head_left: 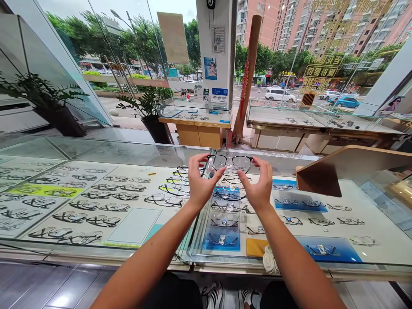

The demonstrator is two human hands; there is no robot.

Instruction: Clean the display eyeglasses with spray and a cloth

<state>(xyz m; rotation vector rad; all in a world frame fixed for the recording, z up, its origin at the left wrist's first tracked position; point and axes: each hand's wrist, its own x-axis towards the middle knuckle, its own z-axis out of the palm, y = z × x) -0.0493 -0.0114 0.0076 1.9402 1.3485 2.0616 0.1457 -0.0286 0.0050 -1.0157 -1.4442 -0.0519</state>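
Observation:
A pair of eyeglasses (229, 162) with dark upper rims is held up level above the glass counter, its lenses facing me. At its left end my left hand (202, 178) pinches the frame between thumb and fingers. The other end sits in my right hand (260, 180), thumb below and fingers closed at the hinge. Below the hands, under the glass, lie rows of glasses, some on blue cards (222, 241). On the counter's front edge, near my right forearm, are a yellow-brown case or cloth (256, 247) and a crumpled whitish cloth (270, 261).
A brown wooden stand (322, 178) rests on the counter at right. More spectacle frames (103, 220) fill the left display case. Beyond are potted plants (156, 124), a wooden post (247, 77) and further display counters (196, 118) by the windows.

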